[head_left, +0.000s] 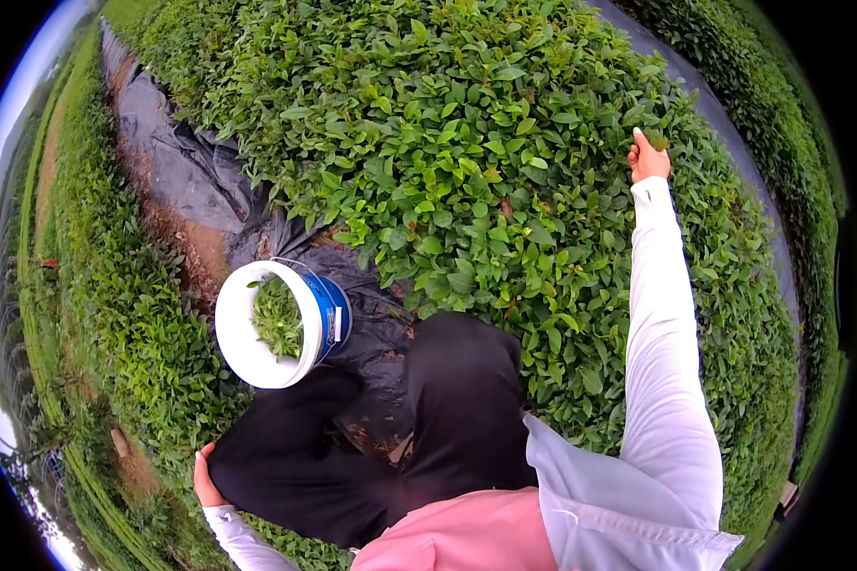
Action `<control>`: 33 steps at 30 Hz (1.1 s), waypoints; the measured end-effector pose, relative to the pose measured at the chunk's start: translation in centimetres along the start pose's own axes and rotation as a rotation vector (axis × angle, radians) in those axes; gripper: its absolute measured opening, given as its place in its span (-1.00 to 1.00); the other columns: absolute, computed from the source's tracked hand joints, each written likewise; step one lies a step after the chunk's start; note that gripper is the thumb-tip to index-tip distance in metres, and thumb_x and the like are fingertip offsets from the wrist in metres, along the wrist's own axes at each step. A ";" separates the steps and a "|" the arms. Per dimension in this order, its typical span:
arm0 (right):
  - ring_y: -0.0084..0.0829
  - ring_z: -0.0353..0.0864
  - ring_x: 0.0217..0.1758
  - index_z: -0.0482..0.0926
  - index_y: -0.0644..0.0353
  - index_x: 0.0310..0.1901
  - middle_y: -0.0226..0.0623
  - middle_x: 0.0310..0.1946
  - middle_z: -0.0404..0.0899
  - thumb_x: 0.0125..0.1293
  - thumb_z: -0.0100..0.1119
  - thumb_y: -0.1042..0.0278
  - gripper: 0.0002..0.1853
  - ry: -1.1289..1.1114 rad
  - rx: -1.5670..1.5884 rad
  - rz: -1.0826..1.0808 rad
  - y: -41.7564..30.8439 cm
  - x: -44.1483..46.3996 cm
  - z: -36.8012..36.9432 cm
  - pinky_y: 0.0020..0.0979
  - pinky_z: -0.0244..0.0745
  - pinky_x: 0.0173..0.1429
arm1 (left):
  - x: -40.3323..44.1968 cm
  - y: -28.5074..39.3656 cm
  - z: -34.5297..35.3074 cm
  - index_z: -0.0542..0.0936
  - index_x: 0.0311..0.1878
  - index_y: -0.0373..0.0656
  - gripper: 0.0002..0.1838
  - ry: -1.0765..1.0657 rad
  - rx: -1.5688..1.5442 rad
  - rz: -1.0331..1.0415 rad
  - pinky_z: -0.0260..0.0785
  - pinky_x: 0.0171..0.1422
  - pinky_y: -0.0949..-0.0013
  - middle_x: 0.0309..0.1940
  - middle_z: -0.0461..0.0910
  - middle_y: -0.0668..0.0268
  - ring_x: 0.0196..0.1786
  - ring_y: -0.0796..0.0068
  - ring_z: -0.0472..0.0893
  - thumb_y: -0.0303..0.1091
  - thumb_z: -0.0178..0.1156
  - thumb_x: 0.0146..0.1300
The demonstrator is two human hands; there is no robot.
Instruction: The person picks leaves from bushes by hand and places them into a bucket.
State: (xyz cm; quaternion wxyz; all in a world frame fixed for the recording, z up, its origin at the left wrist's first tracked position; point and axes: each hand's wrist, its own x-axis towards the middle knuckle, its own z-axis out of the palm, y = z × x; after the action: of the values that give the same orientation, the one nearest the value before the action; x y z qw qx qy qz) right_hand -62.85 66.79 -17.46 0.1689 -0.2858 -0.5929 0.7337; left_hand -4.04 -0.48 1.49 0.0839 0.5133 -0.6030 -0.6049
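My right hand is stretched out over the leafy bushes at the upper right, its fingers closed at the leaves; what they hold, if anything, is too small to make out. At the lower left my left hand rests beside my black-clad knee, its fingers partly hidden behind the leg. A blue and white bucket with picked green leaves inside stands tilted in view, left of my knees, its wire handle at the rim.
Black plastic sheeting and bare reddish soil run between the bush rows. Another row of bushes lies at the left, and one more is beyond a grey strip at the right.
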 end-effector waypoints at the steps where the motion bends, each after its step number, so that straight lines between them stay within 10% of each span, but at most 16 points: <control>1: -0.58 0.47 -0.62 0.53 0.20 -0.31 -0.42 -0.52 0.55 0.06 0.36 0.39 -0.79 0.065 -0.246 -0.059 0.6 1.5 0.6 -0.56 0.40 -0.60 | 0.0 0.0 0.0 0.44 0.04 -0.36 -0.50 -0.003 0.002 -0.003 0.40 0.01 0.38 -0.14 0.56 0.14 -0.13 0.36 0.55 -0.04 -0.13 0.37; 5: -0.47 0.59 -0.56 0.57 0.13 -0.28 -0.34 -0.45 0.63 0.07 0.31 0.24 -0.78 0.084 -1.007 -0.497 2.1 4.1 1.8 -0.41 0.47 -0.38 | -0.6 -0.2 -0.2 0.45 0.03 -0.34 -0.49 0.011 0.025 0.005 0.40 0.02 0.36 -0.15 0.56 0.15 -0.13 0.35 0.55 -0.01 -0.12 0.37; 11: -0.57 0.48 -0.58 0.49 0.25 -0.24 -0.36 -0.47 0.55 0.14 0.19 0.58 -0.86 -0.142 -0.098 0.093 2.8 1.7 2.9 -0.58 0.42 -0.56 | -0.5 -1.3 -1.4 0.44 0.04 -0.36 -0.48 0.022 -0.008 -0.002 0.41 0.01 0.35 -0.13 0.56 0.13 -0.12 0.34 0.55 -0.02 -0.11 0.36; 15: -0.66 0.48 -0.51 0.47 0.22 -0.12 -0.40 -0.41 0.51 0.20 0.17 0.50 -0.79 -0.755 -0.084 0.476 0.8 -11.2 3.1 -0.70 0.46 -0.52 | -0.7 -0.6 -0.1 0.44 0.04 -0.35 -0.49 0.032 -0.046 -0.029 0.41 0.02 0.34 -0.13 0.55 0.13 -0.11 0.33 0.55 -0.03 -0.11 0.37; 29: -0.70 0.12 -0.67 0.46 0.11 -0.31 -0.51 -0.53 0.34 0.24 0.20 0.20 -0.81 -0.263 0.227 0.421 -1.1 -10.3 -4.6 -0.64 -0.05 -0.66 | -0.7 -0.7 -0.1 0.43 0.07 -0.35 -0.48 -0.005 -0.052 0.002 0.39 0.03 0.36 -0.10 0.54 0.13 -0.09 0.35 0.54 -0.03 -0.14 0.38; 33: -0.72 0.17 -0.68 0.47 0.13 -0.29 -0.55 -0.58 0.34 0.22 0.21 0.18 -0.79 -0.242 -0.204 0.327 1.0 -15.0 -7.7 -0.63 0.02 -0.66 | -0.9 -1.0 -0.3 0.43 0.07 -0.35 -0.48 0.003 -0.052 0.027 0.39 0.05 0.37 -0.09 0.54 0.13 -0.08 0.36 0.54 -0.02 -0.15 0.38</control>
State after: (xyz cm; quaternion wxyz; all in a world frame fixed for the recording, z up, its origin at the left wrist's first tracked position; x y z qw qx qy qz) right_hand -46.35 63.70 -16.18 -0.0544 -0.3034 -0.6259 0.7164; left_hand -2.85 0.24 1.25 0.1062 0.5038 -0.5937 -0.6184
